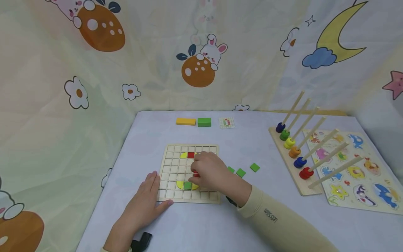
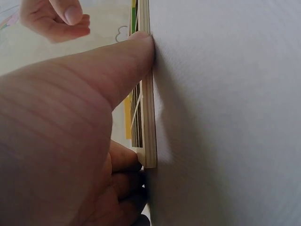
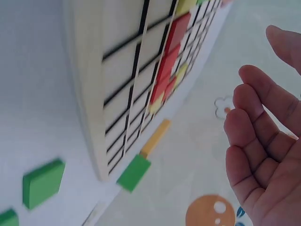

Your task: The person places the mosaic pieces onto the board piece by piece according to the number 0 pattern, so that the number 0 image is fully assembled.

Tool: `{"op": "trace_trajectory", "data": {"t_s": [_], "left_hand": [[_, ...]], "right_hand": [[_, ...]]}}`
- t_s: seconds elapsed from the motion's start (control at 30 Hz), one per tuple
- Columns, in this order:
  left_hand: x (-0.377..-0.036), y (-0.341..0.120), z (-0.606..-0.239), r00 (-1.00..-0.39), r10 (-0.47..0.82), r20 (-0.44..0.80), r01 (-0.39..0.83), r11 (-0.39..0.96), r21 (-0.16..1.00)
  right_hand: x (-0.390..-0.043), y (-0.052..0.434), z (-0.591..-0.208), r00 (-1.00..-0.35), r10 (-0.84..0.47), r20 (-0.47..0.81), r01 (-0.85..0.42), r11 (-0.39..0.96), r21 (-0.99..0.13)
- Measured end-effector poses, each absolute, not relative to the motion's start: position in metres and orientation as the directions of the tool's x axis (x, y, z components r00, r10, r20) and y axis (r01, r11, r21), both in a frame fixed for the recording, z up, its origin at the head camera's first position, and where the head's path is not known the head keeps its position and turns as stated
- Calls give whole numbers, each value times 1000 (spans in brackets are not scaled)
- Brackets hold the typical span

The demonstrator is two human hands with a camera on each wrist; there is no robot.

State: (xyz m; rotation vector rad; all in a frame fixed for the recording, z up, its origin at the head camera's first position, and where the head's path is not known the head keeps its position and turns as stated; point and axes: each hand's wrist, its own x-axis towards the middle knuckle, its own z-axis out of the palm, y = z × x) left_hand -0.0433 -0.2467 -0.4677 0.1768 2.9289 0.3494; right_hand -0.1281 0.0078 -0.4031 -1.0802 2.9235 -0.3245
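Observation:
A wooden grid board (image 1: 168,171) lies on the white table, bearing yellow rounded tiles (image 1: 179,184), a green tile (image 1: 187,185) and several red tiles (image 3: 164,70). My left hand (image 1: 143,199) lies along the board's left edge, its fingers extended; in the left wrist view the thumb (image 2: 131,49) presses the board's side. Over the right half of the board hovers my right hand (image 1: 209,171). Its fingers bend loosely, thumb apart, and nothing shows between them in the right wrist view. It hides part of the tile pattern in the head view.
Loose green tiles (image 1: 240,172) lie right of the board. Behind it are a yellow block (image 1: 185,121), a green block (image 1: 204,122) and a small pattern card (image 1: 227,123). At the right, a peg rack (image 1: 284,162) with coloured rings overlaps an animal puzzle board (image 1: 340,206).

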Motion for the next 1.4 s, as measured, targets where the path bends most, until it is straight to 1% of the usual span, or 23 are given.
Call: {"op": "trace_trajectory", "data": {"t_s": [0.23,0.4,0.67,0.87,1.03,1.4], "left_hand": [[-43,-246,-468,-977,137,-165,95,966,239],[-43,-245,-469,-976,132,-173,89,967,240],[-43,-246,-471,-976,132,-175,88,967,238],[-43,-246,-471,-977,139,-164,96,965,245],[-43,-246,-471,-977,139,-162,98,966,238],[-44,-247,-471,-976,144,-166,100,964,248]], "right_hand": [[-134,47,-392,-816,-565,123,-577,785,-223],[-138,71,-391,-848,-512,134,-530,825,-198],[-143,106,-392,-899,-427,96,-438,876,-203],[-147,134,-398,-930,-363,62,-368,911,-185],[-148,156,-405,-944,-327,37,-327,924,-198],[-146,186,-420,-960,-268,-74,-249,947,-205]]}}
